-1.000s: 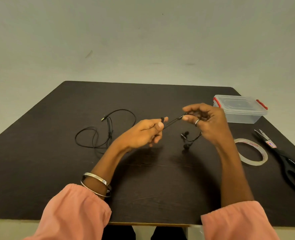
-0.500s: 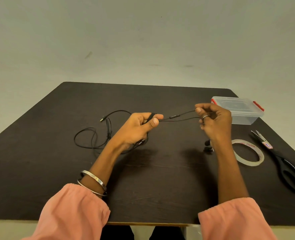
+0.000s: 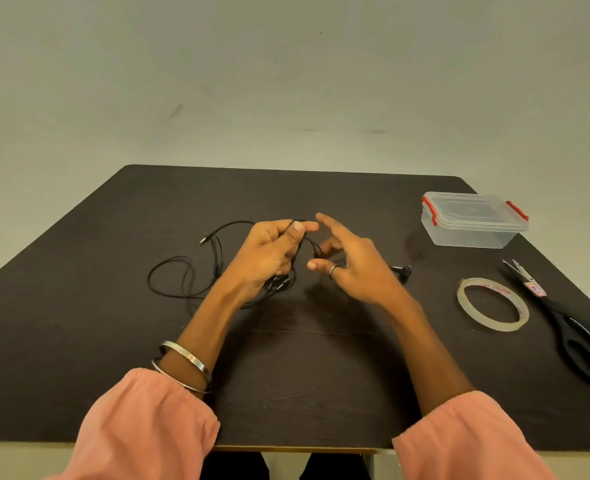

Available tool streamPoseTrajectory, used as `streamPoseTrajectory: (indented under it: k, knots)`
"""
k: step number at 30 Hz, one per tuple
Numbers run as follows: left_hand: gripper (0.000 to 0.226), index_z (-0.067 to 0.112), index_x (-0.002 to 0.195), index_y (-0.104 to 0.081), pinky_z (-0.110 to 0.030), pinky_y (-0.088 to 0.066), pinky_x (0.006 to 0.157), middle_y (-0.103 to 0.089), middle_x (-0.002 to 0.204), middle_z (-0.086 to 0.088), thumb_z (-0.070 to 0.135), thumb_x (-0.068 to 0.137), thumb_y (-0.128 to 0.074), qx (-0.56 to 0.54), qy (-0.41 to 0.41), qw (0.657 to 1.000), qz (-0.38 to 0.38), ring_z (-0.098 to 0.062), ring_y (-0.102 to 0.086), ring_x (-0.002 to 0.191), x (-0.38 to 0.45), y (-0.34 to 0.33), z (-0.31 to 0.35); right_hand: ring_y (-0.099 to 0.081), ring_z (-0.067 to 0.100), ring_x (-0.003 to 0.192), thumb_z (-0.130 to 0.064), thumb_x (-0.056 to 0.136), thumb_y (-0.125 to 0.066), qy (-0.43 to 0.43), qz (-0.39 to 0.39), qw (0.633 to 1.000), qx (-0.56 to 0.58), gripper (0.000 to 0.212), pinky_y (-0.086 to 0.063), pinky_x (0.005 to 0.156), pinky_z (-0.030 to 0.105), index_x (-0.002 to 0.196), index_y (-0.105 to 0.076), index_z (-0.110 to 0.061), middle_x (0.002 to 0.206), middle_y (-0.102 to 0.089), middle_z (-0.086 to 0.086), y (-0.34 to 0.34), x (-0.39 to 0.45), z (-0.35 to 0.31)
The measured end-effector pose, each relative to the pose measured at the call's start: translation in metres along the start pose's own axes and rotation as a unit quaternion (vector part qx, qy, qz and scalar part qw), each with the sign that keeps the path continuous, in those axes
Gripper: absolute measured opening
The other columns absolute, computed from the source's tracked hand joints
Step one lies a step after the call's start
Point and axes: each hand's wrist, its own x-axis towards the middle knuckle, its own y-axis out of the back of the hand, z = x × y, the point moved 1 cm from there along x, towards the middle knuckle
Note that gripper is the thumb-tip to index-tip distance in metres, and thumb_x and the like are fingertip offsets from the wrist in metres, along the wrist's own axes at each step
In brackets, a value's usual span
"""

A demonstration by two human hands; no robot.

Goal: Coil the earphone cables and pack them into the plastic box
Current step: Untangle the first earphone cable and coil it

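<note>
The black earphone cable [image 3: 196, 271] is spread in loose loops on the dark table [image 3: 113, 341] at about ten o'clock from the hands, its jack plug [image 3: 202, 241] lying at the far end of the loops, while the nearer part of the cable is gathered up into the left hand [image 3: 269, 254]. That part is pinched between the left thumb and curled fingers, with a few turns hanging below the palm. The right hand [image 3: 352, 268] is held just beside it at three o'clock, fingers spread and mostly straight, a ring worn on one of them; whether the cable is touched by it cannot be told. An earbud [image 3: 404, 270] is seen on the table just past the right hand. The clear plastic box [image 3: 473, 220], lid on and red clips down, is placed at two o'clock, well apart from the cable. A roll of clear tape [image 3: 493, 304] lies flat at three o'clock, with black scissors [image 3: 570, 327] just beyond it near the table's edge.
</note>
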Motion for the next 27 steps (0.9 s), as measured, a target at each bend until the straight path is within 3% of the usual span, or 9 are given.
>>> streamPoseTrajectory:
  k: [2, 4, 6, 9, 13, 20, 24, 27]
  knots:
    - [0.033, 0.009, 0.115, -0.064, -0.021, -0.021, 0.041, -0.029, 0.052, 0.009, 0.027, 0.101, -0.041, -0.007, 0.007, 1.000, -0.006, -0.005, -0.021, 0.043, 0.000, 0.001, 0.000, -0.064, 0.015, 0.085, -0.018, 0.088, -0.067, 0.004, 0.050, 0.997, 0.064, 0.044, -0.050, 0.088, 0.036, 0.130, -0.056, -0.016, 0.084, -0.068, 0.000, 0.007, -0.001, -0.001]
    - [0.040, 0.007, 0.118, -0.062, -0.023, -0.021, 0.043, -0.030, 0.053, 0.008, 0.034, 0.102, -0.036, -0.024, 0.039, 0.999, -0.018, -0.005, -0.021, 0.044, 0.000, -0.001, 0.000, -0.064, 0.010, 0.074, -0.011, 0.090, -0.063, 0.003, 0.132, 0.977, 0.165, 0.020, -0.054, 0.073, 0.028, 0.109, -0.068, -0.014, 0.082, -0.069, 0.002, 0.019, -0.004, -0.002]
    - [0.055, 0.005, 0.121, -0.059, -0.021, -0.025, 0.044, -0.033, 0.055, 0.007, 0.045, 0.100, -0.028, -0.035, 0.083, 0.995, -0.044, -0.005, -0.023, 0.045, -0.002, -0.007, 0.001, -0.064, 0.011, 0.072, -0.006, 0.091, -0.060, 0.005, 0.191, 0.949, 0.250, 0.015, -0.053, 0.063, 0.021, 0.100, -0.070, -0.012, 0.085, -0.069, 0.003, 0.029, -0.007, -0.003]
    - [0.072, 0.008, 0.122, -0.058, -0.023, -0.034, 0.047, -0.038, 0.061, 0.002, 0.059, 0.094, -0.016, -0.006, 0.108, 0.988, -0.115, -0.006, -0.025, 0.045, -0.005, -0.015, -0.001, -0.060, 0.013, 0.066, -0.006, 0.092, -0.059, 0.017, 0.203, 0.946, 0.251, 0.014, -0.051, 0.049, 0.023, 0.098, -0.070, -0.012, 0.083, -0.067, 0.004, 0.032, -0.010, -0.006]
    - [0.078, 0.008, 0.125, -0.057, -0.024, -0.036, 0.050, -0.049, 0.068, -0.002, 0.063, 0.089, -0.016, -0.029, 0.132, 0.975, -0.176, -0.008, -0.028, 0.049, -0.008, -0.020, -0.003, -0.059, 0.005, 0.062, -0.005, 0.089, -0.063, 0.026, 0.228, 0.942, 0.247, 0.012, -0.048, 0.051, 0.017, 0.097, -0.070, -0.010, 0.084, -0.069, 0.002, 0.033, -0.009, -0.006]
    - [0.053, -0.001, 0.123, -0.057, -0.024, -0.037, 0.052, -0.058, 0.076, -0.009, 0.039, 0.101, -0.028, -0.156, 0.111, 0.959, -0.211, -0.008, -0.033, 0.050, -0.012, -0.019, 0.001, -0.063, 0.003, 0.069, -0.007, 0.085, -0.068, -0.021, 0.242, 0.933, 0.267, 0.010, -0.046, 0.054, 0.015, 0.093, -0.070, -0.013, 0.082, -0.071, 0.001, 0.033, -0.007, 0.004]
    - [0.040, -0.002, 0.115, -0.057, -0.025, -0.043, 0.052, -0.057, 0.073, -0.010, 0.026, 0.101, -0.033, -0.241, 0.092, 0.944, -0.206, -0.015, -0.050, 0.057, -0.013, -0.016, 0.005, -0.049, 0.003, 0.049, -0.014, 0.086, -0.068, -0.056, 0.202, 0.941, 0.265, 0.006, -0.038, 0.045, 0.016, 0.088, -0.072, -0.010, 0.071, -0.067, 0.007, 0.029, -0.006, 0.006]
    - [0.035, -0.002, 0.114, -0.055, -0.023, -0.039, 0.048, -0.055, 0.068, -0.007, 0.020, 0.100, -0.032, -0.275, 0.064, 0.945, -0.166, -0.019, -0.055, 0.059, -0.012, -0.014, 0.008, -0.045, 0.001, 0.044, -0.011, 0.089, -0.064, -0.066, 0.144, 0.949, 0.273, 0.009, -0.035, 0.042, 0.013, 0.091, -0.071, -0.007, 0.066, -0.064, 0.008, 0.022, -0.005, 0.005]
